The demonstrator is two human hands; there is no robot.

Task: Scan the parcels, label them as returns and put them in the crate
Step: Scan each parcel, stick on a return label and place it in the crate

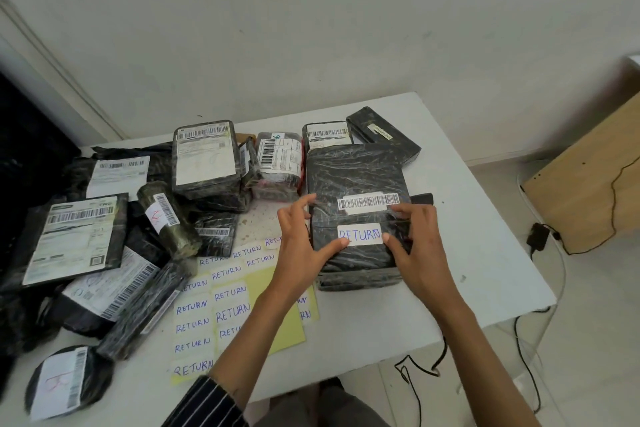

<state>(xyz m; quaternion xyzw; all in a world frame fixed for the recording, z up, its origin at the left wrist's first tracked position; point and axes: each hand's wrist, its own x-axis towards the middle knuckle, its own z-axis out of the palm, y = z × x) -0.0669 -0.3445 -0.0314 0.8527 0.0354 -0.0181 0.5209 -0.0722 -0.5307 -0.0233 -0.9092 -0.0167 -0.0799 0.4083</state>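
**RETURN label lies crosswise between my two thumbs**

The black parcel (356, 166) sits on the white table (485, 253) right in front of me, its long axis running away from me. The RETURN label (360, 234) lies across it, left to right, just below the barcode strip (367, 201). My left hand (304, 246) holds the parcel's left edge, fingers bent against the side and thumb pressing the label's left end. My right hand (415, 253) mirrors it, with bent fingers on the top right and the thumb on the label's right end. Neither hand is nearer, so I judge that smoothing means sliding both thumbs outward along the label. The sticker sheet (207, 308) is near my left wrist. I cannot make out the crate.
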